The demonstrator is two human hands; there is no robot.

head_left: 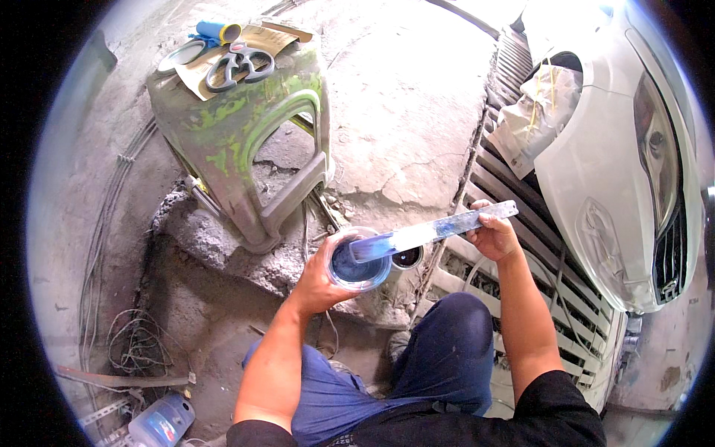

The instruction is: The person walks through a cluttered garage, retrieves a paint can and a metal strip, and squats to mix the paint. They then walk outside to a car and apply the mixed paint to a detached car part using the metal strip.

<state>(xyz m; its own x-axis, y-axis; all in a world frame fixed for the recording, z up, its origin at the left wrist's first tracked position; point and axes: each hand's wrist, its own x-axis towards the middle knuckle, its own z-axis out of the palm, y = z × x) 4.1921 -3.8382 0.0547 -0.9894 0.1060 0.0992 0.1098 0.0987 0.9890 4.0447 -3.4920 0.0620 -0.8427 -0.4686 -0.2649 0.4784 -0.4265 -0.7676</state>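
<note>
My left hand [316, 281] is wrapped round a clear plastic cup [363, 285] with dark blue-grey paint [356, 262] inside. My right hand [494, 232] grips the far end of a long flat paint stirring stick [424, 233], which has blue and whitish smears and a hole at its held end. The stick slants down to the left, its blue-coated tip over the cup's mouth; whether it touches the paint I cannot tell. Partly hidden behind the cup is a small round can [407, 258] with dark contents.
A dusty green plastic stool [216, 123] carries scissors [240, 65], brown paper, a round lid [181, 56] and a blue cylinder [218, 31]. At right stands a pale car [596, 141], plastic sheeting [540, 112] at its wheel arch, beside slatted grating [506, 167]. Lower left are wires and a jug [161, 421].
</note>
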